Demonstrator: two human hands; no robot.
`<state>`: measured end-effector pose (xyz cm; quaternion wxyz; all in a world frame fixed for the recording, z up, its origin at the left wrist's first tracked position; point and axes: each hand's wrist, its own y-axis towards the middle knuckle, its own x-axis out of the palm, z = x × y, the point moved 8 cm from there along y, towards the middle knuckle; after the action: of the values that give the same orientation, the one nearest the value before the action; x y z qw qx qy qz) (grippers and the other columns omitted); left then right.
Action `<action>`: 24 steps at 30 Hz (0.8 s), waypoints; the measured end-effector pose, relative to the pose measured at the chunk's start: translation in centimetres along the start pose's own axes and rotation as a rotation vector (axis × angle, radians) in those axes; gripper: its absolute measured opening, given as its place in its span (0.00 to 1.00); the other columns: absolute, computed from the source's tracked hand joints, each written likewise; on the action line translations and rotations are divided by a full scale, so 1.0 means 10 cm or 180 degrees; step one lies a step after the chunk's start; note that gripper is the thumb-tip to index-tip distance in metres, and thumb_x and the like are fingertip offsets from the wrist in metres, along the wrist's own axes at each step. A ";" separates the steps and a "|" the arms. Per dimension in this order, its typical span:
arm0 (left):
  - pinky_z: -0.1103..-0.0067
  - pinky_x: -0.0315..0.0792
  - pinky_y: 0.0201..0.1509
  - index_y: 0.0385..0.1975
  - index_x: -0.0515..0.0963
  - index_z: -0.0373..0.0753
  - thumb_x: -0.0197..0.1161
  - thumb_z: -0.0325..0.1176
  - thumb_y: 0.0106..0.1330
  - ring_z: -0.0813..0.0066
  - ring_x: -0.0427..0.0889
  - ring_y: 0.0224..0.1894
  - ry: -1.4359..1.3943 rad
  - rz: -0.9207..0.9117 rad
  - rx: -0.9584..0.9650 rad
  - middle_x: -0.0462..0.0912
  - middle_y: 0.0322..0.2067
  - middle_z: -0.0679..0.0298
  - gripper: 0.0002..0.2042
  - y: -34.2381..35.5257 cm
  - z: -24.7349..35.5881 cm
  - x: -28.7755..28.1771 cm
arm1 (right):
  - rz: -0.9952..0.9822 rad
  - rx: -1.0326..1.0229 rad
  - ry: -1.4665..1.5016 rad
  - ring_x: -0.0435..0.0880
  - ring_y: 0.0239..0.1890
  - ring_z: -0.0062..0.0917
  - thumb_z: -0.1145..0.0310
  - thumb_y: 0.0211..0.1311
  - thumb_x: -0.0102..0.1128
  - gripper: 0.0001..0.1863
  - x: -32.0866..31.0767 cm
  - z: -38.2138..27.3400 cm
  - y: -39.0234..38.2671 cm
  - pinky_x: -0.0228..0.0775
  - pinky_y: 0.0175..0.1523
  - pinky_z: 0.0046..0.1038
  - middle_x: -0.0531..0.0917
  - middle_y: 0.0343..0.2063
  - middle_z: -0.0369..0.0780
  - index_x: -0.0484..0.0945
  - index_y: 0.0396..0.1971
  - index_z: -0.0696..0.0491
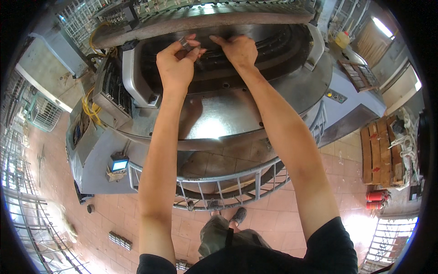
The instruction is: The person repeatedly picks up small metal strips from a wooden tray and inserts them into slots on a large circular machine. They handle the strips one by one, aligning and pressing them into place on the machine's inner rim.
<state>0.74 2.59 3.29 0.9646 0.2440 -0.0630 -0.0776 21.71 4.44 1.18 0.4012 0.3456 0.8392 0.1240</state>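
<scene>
Beyond the plate (237, 112) we note the left hand (175, 71) closed in a fingertip pinch on a metal piece (184, 44), likely because it is slim, the right hand (242, 51) half-curled alongside, its hold we cannot tell.

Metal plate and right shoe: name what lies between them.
In the head view, a curved railing lies between plate and shoe, with floor tiles showing through it.

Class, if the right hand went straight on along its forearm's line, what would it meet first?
Most likely the brown beam, just above the right hand in the picture. Depth is unclear, though: it might pass beneath instead.
</scene>
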 end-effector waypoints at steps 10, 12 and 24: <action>0.70 0.80 0.52 0.41 0.81 0.30 0.61 0.15 0.66 0.58 0.88 0.47 -0.1020 0.0651 -0.1215 0.85 0.46 0.54 0.07 -0.07 -0.50 -0.22 | -0.1647 0.0746 0.3639 0.82 0.34 0.21 0.78 0.70 0.56 0.11 0.29 -0.14 -0.07 0.69 0.33 0.19 0.87 0.47 0.49 0.79 0.49 0.63; 0.71 0.80 0.51 0.41 0.81 0.30 0.61 0.15 0.66 0.59 0.88 0.47 -0.0970 0.0623 -0.1200 0.85 0.45 0.54 0.07 -0.08 -0.49 -0.20 | -0.1561 0.0672 0.3746 0.82 0.33 0.21 0.78 0.71 0.56 0.10 0.25 -0.16 -0.07 0.69 0.32 0.20 0.87 0.47 0.49 0.80 0.48 0.64; 0.71 0.82 0.50 0.41 0.81 0.29 0.63 0.15 0.64 0.57 0.88 0.45 -0.1082 0.0519 -0.1277 0.85 0.43 0.53 0.08 -0.09 -0.55 -0.16 | -0.1126 0.0762 0.2756 0.80 0.25 0.20 0.74 0.67 0.62 0.08 0.24 0.06 -0.01 0.67 0.26 0.20 0.89 0.38 0.46 0.84 0.40 0.64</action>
<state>-0.04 4.62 -2.12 0.9723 0.0257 -0.2267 -0.0504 21.10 5.93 -0.67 -0.0127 0.1580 0.9834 0.0889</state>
